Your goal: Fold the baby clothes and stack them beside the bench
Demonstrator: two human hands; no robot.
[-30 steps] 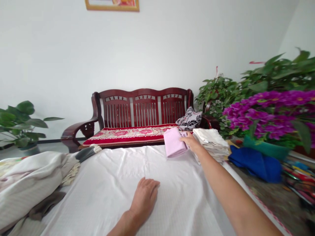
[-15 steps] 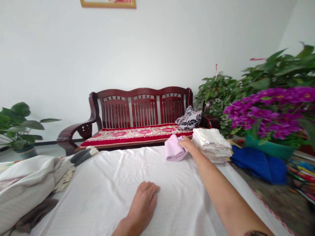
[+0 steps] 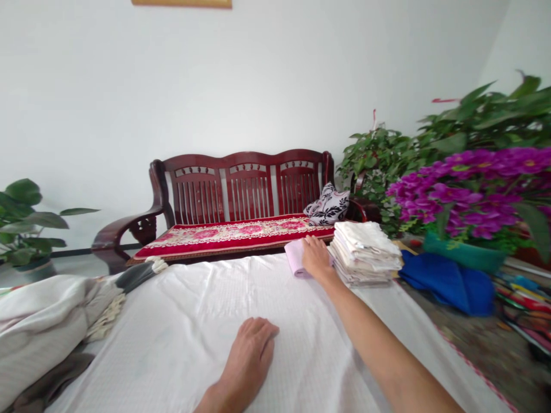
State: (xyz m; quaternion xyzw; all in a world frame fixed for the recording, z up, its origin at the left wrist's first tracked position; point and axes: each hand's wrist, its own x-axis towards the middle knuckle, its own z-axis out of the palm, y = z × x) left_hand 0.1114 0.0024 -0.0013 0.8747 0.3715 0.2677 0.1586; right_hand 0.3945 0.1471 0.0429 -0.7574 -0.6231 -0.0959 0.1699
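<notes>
A folded lilac cloth (image 3: 295,258) lies near the far edge of the white sheet (image 3: 185,327). My right hand (image 3: 316,256) rests palm down on top of it, fingers stretched over the fabric and covering its right part. Just right of that hand stands a stack of folded white and cream cloths (image 3: 365,252), apart from the lilac one. Closer to me, my left hand (image 3: 253,353) lies palm down on the sheet with its fingers extended and nothing in them.
Crumpled pale and dark fabrics (image 3: 55,321) are heaped on the left. At right are a blue cloth (image 3: 447,281) and purple flowers in a green planter (image 3: 467,252). Beyond the sheet stands a wooden bench (image 3: 245,189) with a red floral cover and a patterned cushion (image 3: 328,205).
My right hand has gone from gripping the lilac cloth's edge to lying flat on it, and the cloth now sits lower. My left hand stays put. The view has shifted slightly.
</notes>
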